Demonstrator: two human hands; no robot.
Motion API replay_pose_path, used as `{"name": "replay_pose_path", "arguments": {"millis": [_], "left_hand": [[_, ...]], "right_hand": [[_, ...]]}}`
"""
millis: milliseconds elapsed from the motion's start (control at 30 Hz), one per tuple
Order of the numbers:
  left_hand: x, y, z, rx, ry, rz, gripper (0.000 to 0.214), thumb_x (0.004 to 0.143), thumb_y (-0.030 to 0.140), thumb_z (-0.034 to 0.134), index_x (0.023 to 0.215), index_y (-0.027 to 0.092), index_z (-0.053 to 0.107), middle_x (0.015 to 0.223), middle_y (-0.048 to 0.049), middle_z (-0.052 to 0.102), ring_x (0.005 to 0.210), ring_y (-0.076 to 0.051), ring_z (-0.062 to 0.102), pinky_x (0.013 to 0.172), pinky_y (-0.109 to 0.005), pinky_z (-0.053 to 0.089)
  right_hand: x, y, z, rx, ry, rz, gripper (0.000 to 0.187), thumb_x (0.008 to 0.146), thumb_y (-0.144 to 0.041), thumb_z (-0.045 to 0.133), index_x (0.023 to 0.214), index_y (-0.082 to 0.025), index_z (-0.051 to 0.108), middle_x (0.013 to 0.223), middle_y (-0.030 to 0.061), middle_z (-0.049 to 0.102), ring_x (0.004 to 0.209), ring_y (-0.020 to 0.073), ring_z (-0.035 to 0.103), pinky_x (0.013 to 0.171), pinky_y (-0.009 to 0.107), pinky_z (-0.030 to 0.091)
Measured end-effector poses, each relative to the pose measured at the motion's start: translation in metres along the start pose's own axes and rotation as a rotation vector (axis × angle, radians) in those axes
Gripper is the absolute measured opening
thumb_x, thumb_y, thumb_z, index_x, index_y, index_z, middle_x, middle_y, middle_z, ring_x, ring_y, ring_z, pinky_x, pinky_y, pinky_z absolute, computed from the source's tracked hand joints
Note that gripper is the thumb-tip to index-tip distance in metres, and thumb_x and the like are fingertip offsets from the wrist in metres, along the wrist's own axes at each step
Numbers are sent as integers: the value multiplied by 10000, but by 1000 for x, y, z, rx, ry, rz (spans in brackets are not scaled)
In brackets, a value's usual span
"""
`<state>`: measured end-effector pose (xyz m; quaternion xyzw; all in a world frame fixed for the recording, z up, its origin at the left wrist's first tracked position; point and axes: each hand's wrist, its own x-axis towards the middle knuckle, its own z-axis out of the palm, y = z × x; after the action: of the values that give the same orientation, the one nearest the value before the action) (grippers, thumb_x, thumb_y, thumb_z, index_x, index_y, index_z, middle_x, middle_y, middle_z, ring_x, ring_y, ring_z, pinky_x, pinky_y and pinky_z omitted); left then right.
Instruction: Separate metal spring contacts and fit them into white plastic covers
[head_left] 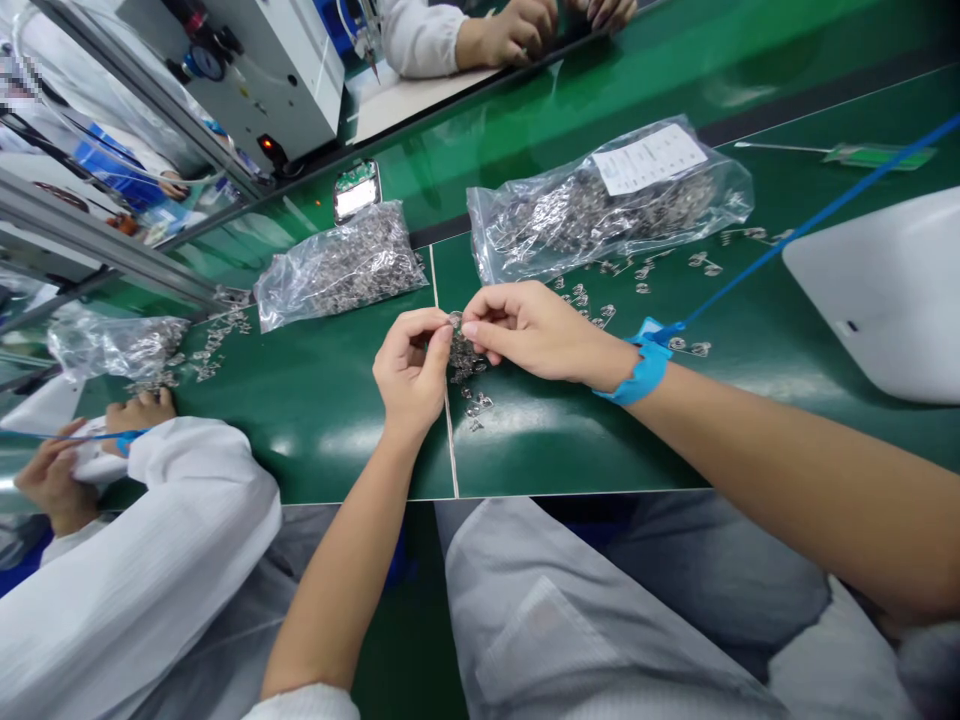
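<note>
My left hand (411, 368) and my right hand (525, 328) meet over the green mat (315, 420), fingers pinched together on a small metal part (455, 320). Under them lies a little heap of the same metal parts (466, 372). A blue wrist strap (643, 366) sits on my right wrist, and its blue cord (810, 222) runs off to the upper right. Behind my hands lie two clear bags full of metal parts: one with a white label (607, 205) and a smaller one (341, 265) to its left.
Loose metal parts (637, 275) are scattered near the labelled bag. A white casing (885, 290) sits at the right. A co-worker's sleeve (150, 560) and hands fill the lower left beside another bag (112, 345). Another person's hands (517, 30) work at the far edge, near a white machine (255, 70).
</note>
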<state>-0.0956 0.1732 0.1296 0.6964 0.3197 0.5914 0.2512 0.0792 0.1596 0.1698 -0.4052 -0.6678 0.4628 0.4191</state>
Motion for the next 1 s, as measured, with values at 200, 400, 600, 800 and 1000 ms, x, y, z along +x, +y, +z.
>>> {"name": "replay_pose_path", "arguments": {"millis": [200, 400, 600, 800, 1000], "left_hand": [[-2, -3, -5, 26, -76, -7, 107, 944, 337, 663, 922, 235, 684, 925, -29, 719, 900, -159, 694, 823, -323, 577], [0, -5, -10, 68, -221, -48, 145, 947, 354, 652, 891, 228, 697, 882, -20, 723, 833, -146, 677, 754, -285, 545], [3, -3, -10, -12, -298, -158, 200, 931, 416, 662, 901, 218, 672, 867, -17, 691, 782, -128, 635, 711, -263, 520], [5, -3, -7, -57, -280, -184, 219, 903, 430, 691, 866, 219, 649, 843, -6, 648, 784, -121, 602, 724, -259, 504], [5, -4, -7, -16, -277, -139, 87, 906, 271, 665, 857, 206, 634, 810, 9, 594, 740, -105, 547, 677, -236, 455]], "right_hand": [[-1, -5, -4, -283, 3, -98, 154, 902, -197, 581, 770, -160, 650, 624, -23, 586, 596, 109, 479, 604, 280, 318], [-1, 0, -3, -363, 63, -95, 156, 863, -134, 545, 717, -167, 588, 649, -17, 590, 616, 113, 472, 638, 283, 313], [-1, 1, 1, -349, 120, -73, 145, 872, -111, 511, 750, -173, 561, 694, -5, 587, 651, 128, 479, 653, 283, 326], [-1, 0, 5, -310, 133, 58, 163, 915, -155, 509, 757, -177, 543, 674, -10, 535, 639, 131, 440, 642, 291, 313], [-4, -4, 8, -365, 175, 15, 156, 908, -143, 502, 759, -182, 525, 678, -6, 538, 642, 134, 447, 656, 292, 311]]}}
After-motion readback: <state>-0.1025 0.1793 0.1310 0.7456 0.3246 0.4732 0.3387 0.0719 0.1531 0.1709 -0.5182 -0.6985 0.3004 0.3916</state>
